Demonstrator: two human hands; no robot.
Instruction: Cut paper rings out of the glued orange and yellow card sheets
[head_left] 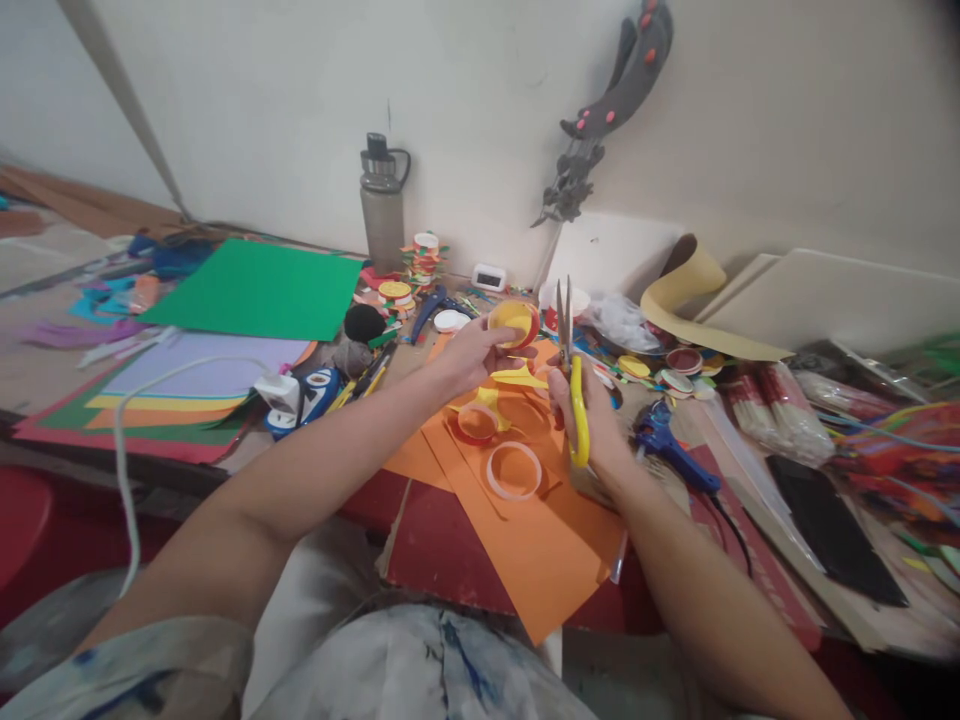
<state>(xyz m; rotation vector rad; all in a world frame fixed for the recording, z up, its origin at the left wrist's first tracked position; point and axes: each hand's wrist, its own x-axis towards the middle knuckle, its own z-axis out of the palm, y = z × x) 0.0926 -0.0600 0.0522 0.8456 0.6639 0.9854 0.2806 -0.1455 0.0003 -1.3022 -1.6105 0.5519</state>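
My left hand (471,352) is closed on a round yellow paper disc with a red rim (514,322), held up above the table. My right hand (587,415) grips yellow-handled scissors (568,372), blades pointing up and nearly together, just right of the disc. A yellow paper scrap (519,377) hangs between the two hands. Below them lie orange paper sheets (529,540) with two clear tape rings (513,470) on top.
A green sheet (255,290) and a stack of coloured paper (180,385) lie at left. A grey water bottle (382,205) stands by the wall. A blue glue gun (667,445), small round paper pieces, stick bundles (772,415) and a black slab (832,530) crowd the right.
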